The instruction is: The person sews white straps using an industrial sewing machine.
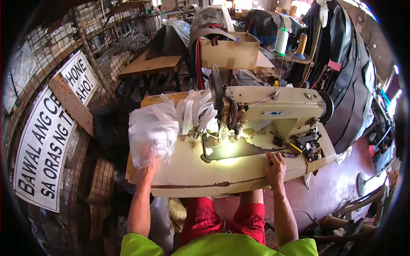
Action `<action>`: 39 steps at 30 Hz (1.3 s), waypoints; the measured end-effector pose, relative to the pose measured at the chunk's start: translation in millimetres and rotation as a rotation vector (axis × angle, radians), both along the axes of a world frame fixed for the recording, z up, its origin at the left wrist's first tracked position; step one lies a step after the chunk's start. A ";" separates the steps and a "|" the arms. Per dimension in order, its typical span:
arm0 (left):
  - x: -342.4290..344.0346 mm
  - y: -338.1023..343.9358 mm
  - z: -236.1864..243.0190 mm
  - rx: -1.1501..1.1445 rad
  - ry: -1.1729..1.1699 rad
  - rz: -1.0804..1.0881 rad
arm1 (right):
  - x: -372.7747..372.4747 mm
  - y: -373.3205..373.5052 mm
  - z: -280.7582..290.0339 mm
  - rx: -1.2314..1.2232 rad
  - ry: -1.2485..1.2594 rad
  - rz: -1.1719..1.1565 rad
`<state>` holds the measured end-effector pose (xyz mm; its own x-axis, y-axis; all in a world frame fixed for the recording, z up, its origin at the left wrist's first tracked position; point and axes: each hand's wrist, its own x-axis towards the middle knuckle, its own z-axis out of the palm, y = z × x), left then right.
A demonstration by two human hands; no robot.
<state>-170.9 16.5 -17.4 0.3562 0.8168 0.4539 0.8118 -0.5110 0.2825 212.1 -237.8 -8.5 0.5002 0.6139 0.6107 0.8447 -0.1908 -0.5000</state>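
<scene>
My left hand (149,156) is up against a clear plastic bag (150,123) at the left end of the cream bench (192,174). The plastic covers my fingers there, so I cannot tell whether they grip it, or whether they are inside it or behind it. White straps (196,110) lie in a looped bundle just right of the bag, left of the sewing machine (294,104), whose needle area is brightly lit.

My right hand (276,166) rests at the near edge of the bench, right of that light. Its fingers are curled at the left end of a slim dark tool (288,154); I cannot tell whether they are closed on it. Farther right, a parts tray (317,164) is crowded with small metal pieces, and a yellow-handled tool (294,147) lies at its left side.

Beyond the machine stand a white thread cone (281,42), an orange-brown thread cone (302,44) and an open cardboard box (230,54).
</scene>
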 end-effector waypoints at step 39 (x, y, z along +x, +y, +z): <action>-18.6 -222.2 70.4 0.021 -0.109 -0.417 | -195.4 3.4 45.2 -0.182 -0.486 0.894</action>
<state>-189.5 -205.7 53.0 0.6028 0.6032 0.5223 0.5008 -0.7956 0.3409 16.7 -234.4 36.7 -0.4601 0.7432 0.4857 0.8182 0.5673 -0.0931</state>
